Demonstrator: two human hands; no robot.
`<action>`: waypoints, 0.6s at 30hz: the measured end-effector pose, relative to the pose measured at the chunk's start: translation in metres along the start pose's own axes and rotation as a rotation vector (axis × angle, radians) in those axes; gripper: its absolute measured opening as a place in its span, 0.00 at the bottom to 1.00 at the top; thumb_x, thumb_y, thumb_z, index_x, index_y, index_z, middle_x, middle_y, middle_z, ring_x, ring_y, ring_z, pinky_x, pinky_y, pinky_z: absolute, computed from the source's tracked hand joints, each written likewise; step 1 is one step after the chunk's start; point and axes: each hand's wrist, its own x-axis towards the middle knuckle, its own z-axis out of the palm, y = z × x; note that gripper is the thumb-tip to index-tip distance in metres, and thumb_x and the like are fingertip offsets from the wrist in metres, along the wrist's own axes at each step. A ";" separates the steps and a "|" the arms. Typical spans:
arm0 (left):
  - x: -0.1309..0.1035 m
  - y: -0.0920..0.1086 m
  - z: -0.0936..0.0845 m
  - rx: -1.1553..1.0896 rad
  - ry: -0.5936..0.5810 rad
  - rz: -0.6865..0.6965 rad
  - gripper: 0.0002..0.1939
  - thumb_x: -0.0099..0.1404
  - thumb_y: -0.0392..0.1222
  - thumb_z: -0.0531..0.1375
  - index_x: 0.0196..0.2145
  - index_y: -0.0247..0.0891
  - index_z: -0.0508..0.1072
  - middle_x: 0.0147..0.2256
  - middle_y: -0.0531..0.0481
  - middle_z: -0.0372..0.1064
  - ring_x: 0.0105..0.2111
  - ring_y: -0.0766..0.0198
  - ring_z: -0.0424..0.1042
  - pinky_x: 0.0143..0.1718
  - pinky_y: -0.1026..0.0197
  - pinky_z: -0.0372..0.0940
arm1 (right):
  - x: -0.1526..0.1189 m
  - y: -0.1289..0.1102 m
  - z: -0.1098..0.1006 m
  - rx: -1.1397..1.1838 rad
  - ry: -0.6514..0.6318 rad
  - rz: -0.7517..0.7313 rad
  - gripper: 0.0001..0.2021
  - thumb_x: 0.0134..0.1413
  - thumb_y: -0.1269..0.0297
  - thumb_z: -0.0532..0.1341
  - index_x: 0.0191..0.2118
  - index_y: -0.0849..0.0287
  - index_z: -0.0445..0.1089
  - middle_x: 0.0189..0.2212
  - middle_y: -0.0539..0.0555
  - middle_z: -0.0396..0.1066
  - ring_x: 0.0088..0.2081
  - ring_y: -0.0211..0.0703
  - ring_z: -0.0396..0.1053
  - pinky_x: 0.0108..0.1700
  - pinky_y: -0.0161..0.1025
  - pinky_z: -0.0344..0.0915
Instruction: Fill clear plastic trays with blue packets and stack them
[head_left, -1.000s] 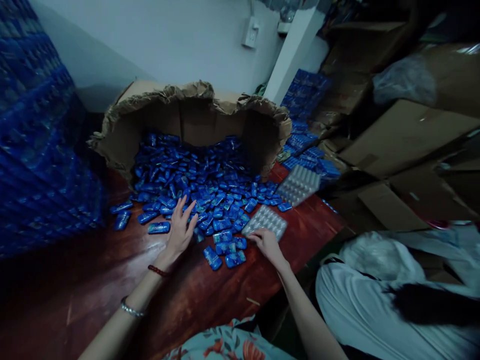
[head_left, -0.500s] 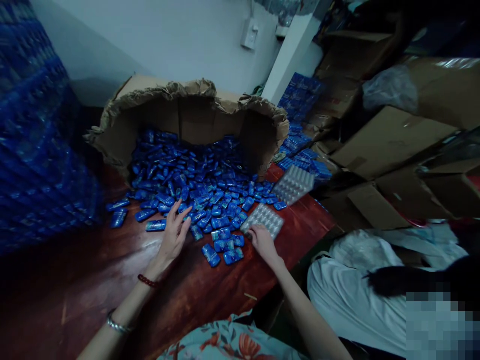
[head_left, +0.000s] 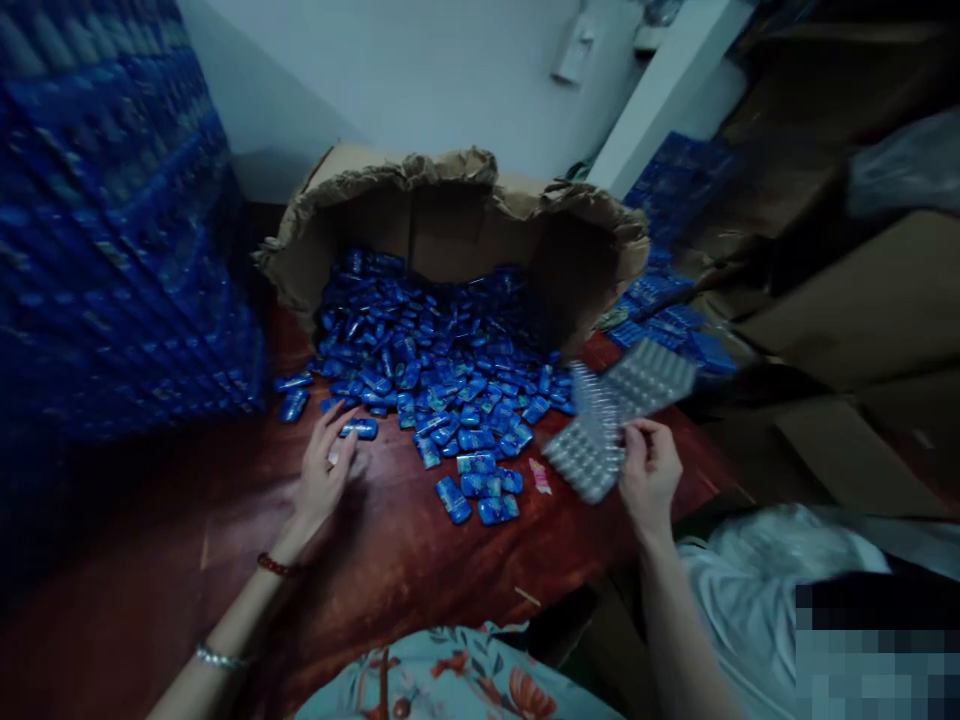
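My left hand [head_left: 328, 465] is over the table at the left of the pile, its fingers spread and curved. The fingertips are at a small blue packet [head_left: 361, 428]; whether they touch it I cannot tell. In my right hand [head_left: 651, 470], a clear plastic blister tray [head_left: 598, 405] is pinched by its edge and tilted up, blurred by motion. Beneath it lies another clear tray [head_left: 581, 462], and a further tray [head_left: 654, 376] rests behind. A heap of blue packets [head_left: 450, 370] spills out of a torn cardboard box [head_left: 450, 222] onto the reddish table [head_left: 360, 570].
Tall stacks of blue packs [head_left: 142, 250] stand at the left. More blue packs [head_left: 667, 310] and cardboard boxes [head_left: 847, 300] are at the right. A pink scrap [head_left: 540, 477] lies near the trays. Someone in light clothing [head_left: 739, 600] sits close on my right.
My right hand has lifted one clear tray by its edge and moved right. My left hand has drawn left, away from the pile, to a single packet. The view has shifted left.
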 end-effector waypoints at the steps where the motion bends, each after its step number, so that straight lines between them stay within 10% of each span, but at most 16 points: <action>1: 0.000 0.000 -0.005 -0.004 0.033 -0.022 0.17 0.67 0.48 0.51 0.48 0.40 0.69 0.54 0.44 0.61 0.57 0.57 0.59 0.59 0.50 0.53 | -0.016 -0.019 0.009 0.034 -0.093 -0.117 0.08 0.58 0.63 0.49 0.37 0.57 0.63 0.30 0.53 0.65 0.32 0.42 0.63 0.36 0.40 0.60; 5: -0.010 -0.001 -0.027 -0.002 0.143 -0.077 0.18 0.68 0.47 0.50 0.49 0.37 0.68 0.52 0.44 0.65 0.54 0.59 0.62 0.58 0.53 0.55 | -0.110 -0.084 0.063 0.226 -0.612 -0.866 0.14 0.59 0.74 0.46 0.39 0.56 0.67 0.30 0.54 0.69 0.35 0.43 0.64 0.41 0.42 0.61; 8: -0.031 -0.006 -0.045 0.045 0.177 -0.162 0.18 0.67 0.47 0.50 0.50 0.37 0.67 0.51 0.44 0.65 0.52 0.59 0.65 0.55 0.54 0.59 | -0.166 -0.097 0.099 0.187 -0.878 -1.163 0.12 0.60 0.73 0.48 0.38 0.59 0.68 0.30 0.53 0.69 0.34 0.42 0.64 0.45 0.43 0.61; 18: -0.101 -0.026 -0.066 0.456 -0.521 0.071 0.17 0.66 0.44 0.53 0.51 0.44 0.69 0.53 0.43 0.64 0.54 0.54 0.62 0.57 0.44 0.54 | -0.163 -0.065 0.132 0.261 -1.073 -1.235 0.15 0.60 0.72 0.51 0.51 0.58 0.64 0.47 0.57 0.67 0.52 0.45 0.59 0.56 0.48 0.55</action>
